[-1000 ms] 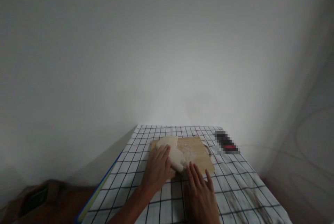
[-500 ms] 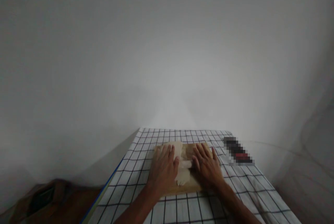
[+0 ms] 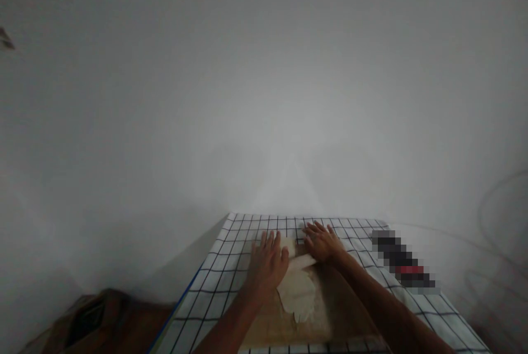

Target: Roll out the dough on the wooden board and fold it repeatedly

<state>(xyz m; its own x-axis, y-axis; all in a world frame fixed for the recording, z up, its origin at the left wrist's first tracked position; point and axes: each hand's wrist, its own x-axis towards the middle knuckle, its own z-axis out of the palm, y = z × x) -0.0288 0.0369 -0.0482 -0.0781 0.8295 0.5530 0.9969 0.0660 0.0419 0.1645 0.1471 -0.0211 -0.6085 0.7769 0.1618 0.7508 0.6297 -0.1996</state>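
Observation:
A flattened, uneven sheet of pale dough (image 3: 297, 294) lies on a wooden board (image 3: 266, 329). Across the dough runs a light rolling pin (image 3: 302, 262), slightly tilted, its ends hidden beneath my hands. My left hand (image 3: 268, 260) rests over its left end, palm down with fingers stretched forward. Over the right end lies my right hand (image 3: 324, 242), also palm down, its fingers extended and a little apart. Part of the dough shows beyond the pin, between the hands.
The table wears a white cloth with a black grid (image 3: 206, 288). A pixelated dark item (image 3: 402, 260) lies near its right edge. Behind stands a plain wall (image 3: 289, 95); a thin cable (image 3: 480, 216) hangs at the right. Brown furniture (image 3: 93, 318) stands low at the left.
Both hands have moved forward across the board with the rolling pin, the right one farther and turned inward. More dough shows on the near side. The camera view has also shifted.

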